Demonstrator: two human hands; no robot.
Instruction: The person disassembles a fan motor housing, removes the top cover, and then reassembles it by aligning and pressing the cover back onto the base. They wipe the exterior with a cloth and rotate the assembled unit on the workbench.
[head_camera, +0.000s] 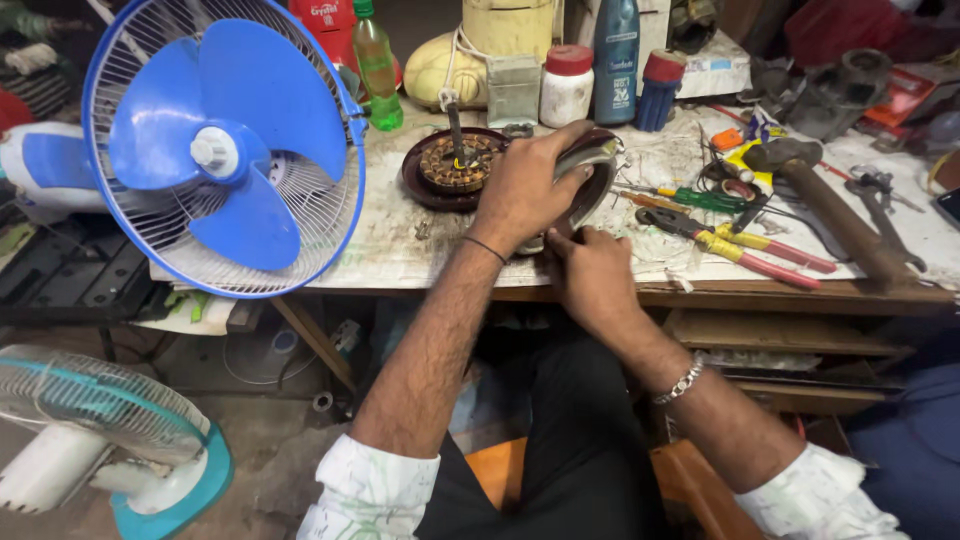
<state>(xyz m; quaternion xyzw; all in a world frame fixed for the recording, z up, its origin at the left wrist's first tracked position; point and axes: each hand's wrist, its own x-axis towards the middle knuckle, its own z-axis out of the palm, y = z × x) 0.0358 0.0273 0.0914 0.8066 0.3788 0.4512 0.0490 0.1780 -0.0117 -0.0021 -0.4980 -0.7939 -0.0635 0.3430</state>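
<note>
Gripping a round metal motor cover (588, 180) at the bench (400, 250) edge: left hand (525, 190) is clamping over its top rim, right hand (590, 270) is pinching the lower rim at six o'clock. It is looking rigid, fairly heavy, perhaps greasy; the rim is the safest hold. One wound stator (455, 165) is sitting at nine o'clock. Counting: two fans, blue fan (225, 150) and teal fan (110, 440); one hammer (830, 205) at three o'clock.

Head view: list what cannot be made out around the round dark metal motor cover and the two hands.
- Round dark metal motor cover: mostly hidden by the left hand.
- Right hand: fingertips tucked under the cover, unseen.
- Long brown-handled hammer: handle end hidden behind the bench edge.
- Blue table fan: base cut off.
</note>
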